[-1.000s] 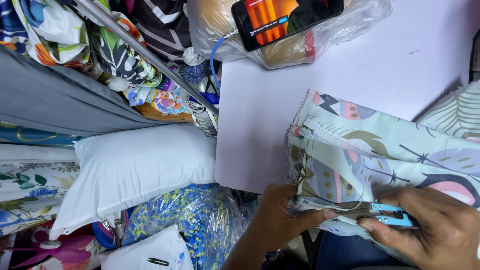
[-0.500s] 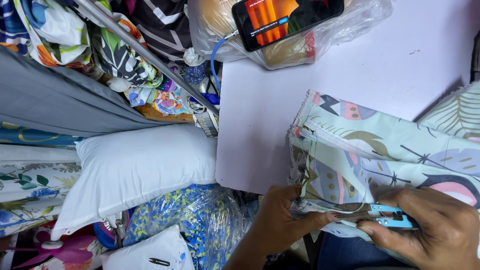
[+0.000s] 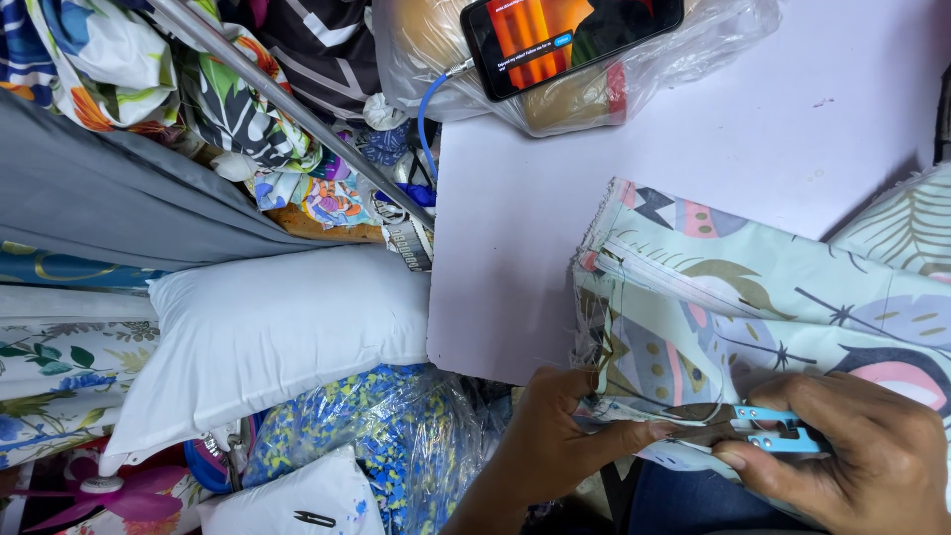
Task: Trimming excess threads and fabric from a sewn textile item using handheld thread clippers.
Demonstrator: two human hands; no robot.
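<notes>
A folded piece of pale printed fabric (image 3: pixel 753 287) lies on the white table (image 3: pixel 614 178), its raw edge hanging over the near side. My left hand (image 3: pixel 565 436) pinches that near edge between thumb and fingers. My right hand (image 3: pixel 862 456) grips a small blue thread snipper (image 3: pixel 763 431), whose blades point left along the fabric edge toward my left fingertips.
A phone (image 3: pixel 570 35) with a lit screen leans on a plastic-wrapped bundle (image 3: pixel 555 89) at the table's far edge, a blue cable (image 3: pixel 426 109) plugged in. A white pillow (image 3: pixel 267 337), a grey cloth, a metal rod (image 3: pixel 287 104) and patterned fabrics crowd the left side.
My left hand has shifted slightly along the fabric edge and the snipper blades have edged left with it. The fabric on the table stays put.
</notes>
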